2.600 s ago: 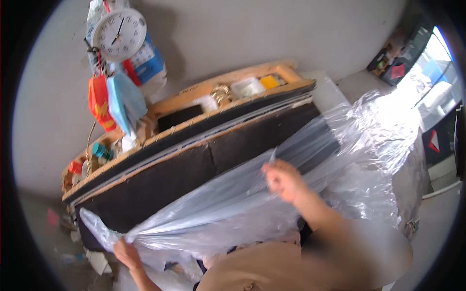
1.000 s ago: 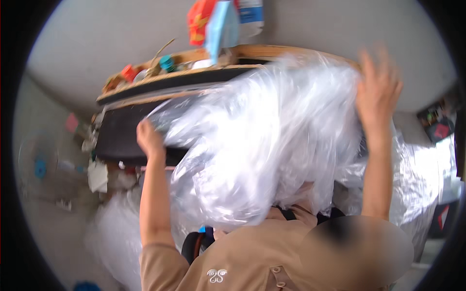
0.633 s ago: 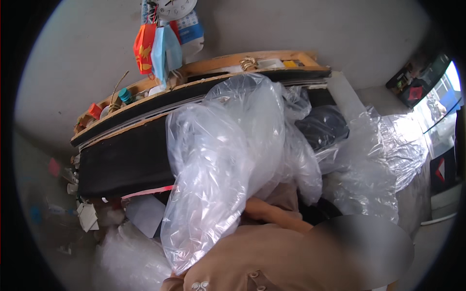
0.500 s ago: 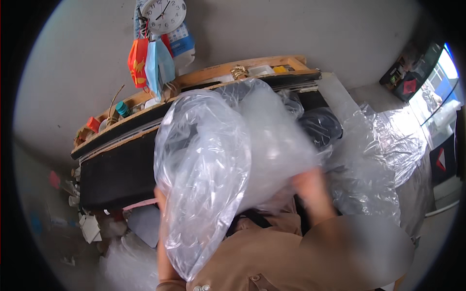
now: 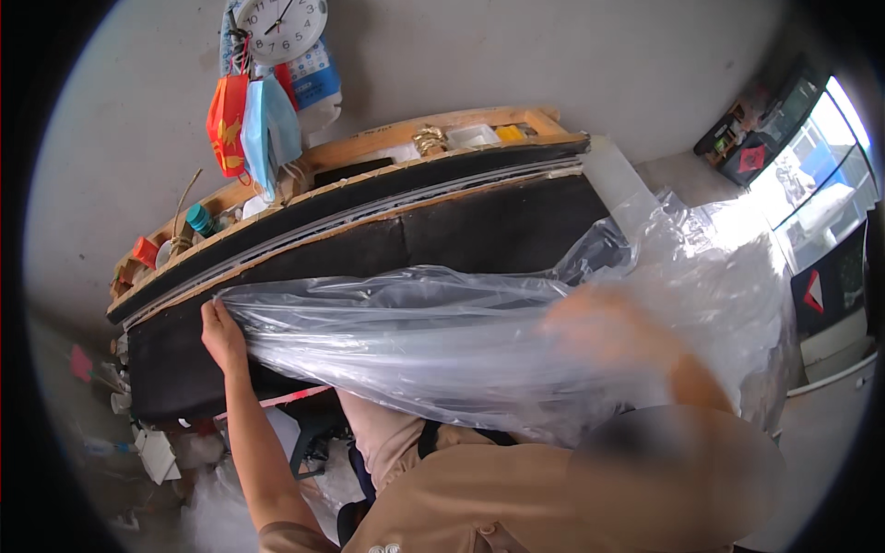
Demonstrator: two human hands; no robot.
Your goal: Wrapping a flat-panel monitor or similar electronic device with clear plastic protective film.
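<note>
A clear plastic bag [image 5: 406,323] is stretched sideways across the black bench top [image 5: 498,226] in front of me. My left hand [image 5: 223,336] pinches its left end between thumb and fingers. Over the bag's right part is my right hand [image 5: 599,324], smeared by motion, so its fingers and grip cannot be made out. More clear plastic [image 5: 728,286] is heaped at the right and runs together with the bag there.
A long dark ledge with metal strips [image 5: 369,205] runs along the bench's back. Behind it, a wooden tray [image 5: 341,155] holds a teal-capped bottle [image 5: 199,218] and small containers. Face masks [image 5: 267,129] hang under a wall clock [image 5: 281,26]. Loose plastic [image 5: 230,502] lies lower left.
The bag, bunched and puffed up before me, is now drawn out flat and wide. My left hand has moved left and up; my right hand has moved slightly up and right.
</note>
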